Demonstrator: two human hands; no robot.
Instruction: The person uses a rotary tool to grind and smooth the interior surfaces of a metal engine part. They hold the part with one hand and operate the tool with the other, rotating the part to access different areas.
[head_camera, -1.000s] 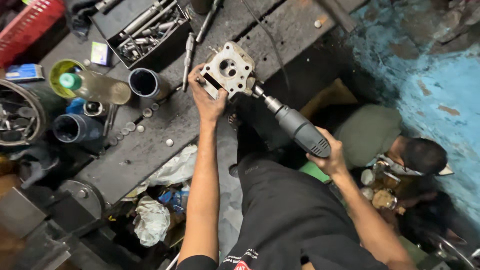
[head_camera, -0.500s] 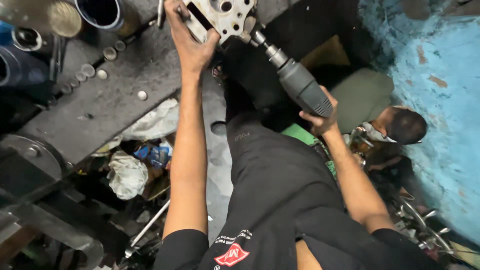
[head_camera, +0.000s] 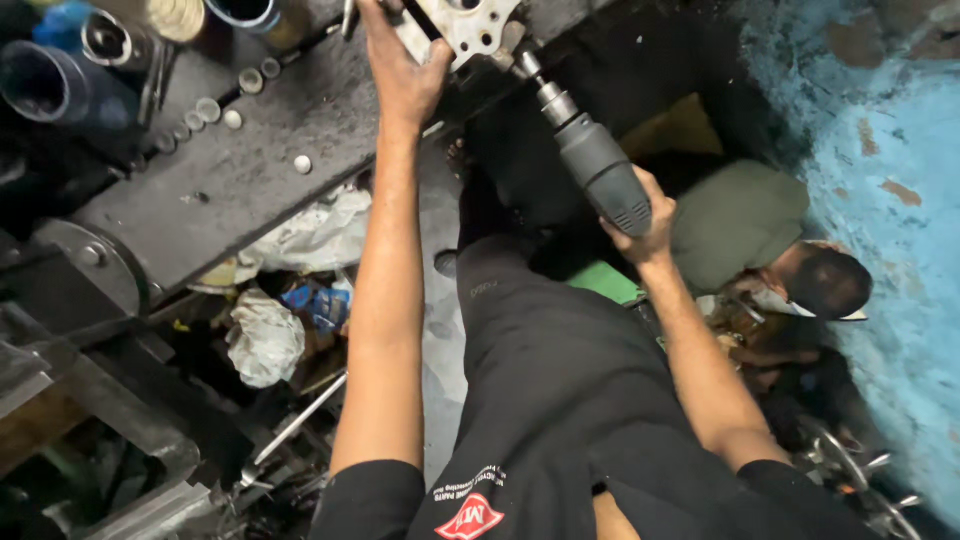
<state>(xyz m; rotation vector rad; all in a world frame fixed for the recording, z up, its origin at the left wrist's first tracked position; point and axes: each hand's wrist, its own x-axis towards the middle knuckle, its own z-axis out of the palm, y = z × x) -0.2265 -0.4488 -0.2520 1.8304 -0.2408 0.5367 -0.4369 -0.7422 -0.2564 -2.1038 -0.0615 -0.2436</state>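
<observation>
My left hand (head_camera: 402, 72) grips a pale metal engine part with round holes (head_camera: 462, 24), pressing it against the edge of a dark, greasy workbench (head_camera: 250, 170) at the top of the view. A grey electric drill (head_camera: 592, 165) points up and to the left, its chuck (head_camera: 535, 80) meeting the part's right side. My right hand (head_camera: 640, 230) holds the drill by its rear end. The upper portion of the part is cut off by the frame.
Several metal cylinders (head_camera: 60, 80) and small round pieces (head_camera: 232, 118) lie on the bench. Crumpled rags and bags (head_camera: 265, 335) sit under it. Another person (head_camera: 800, 280) crouches low at the right beside a blue wall (head_camera: 890, 150).
The view has tilted downward, so the part, drill and bench have slid toward the top of the frame. Both hands keep their grips.
</observation>
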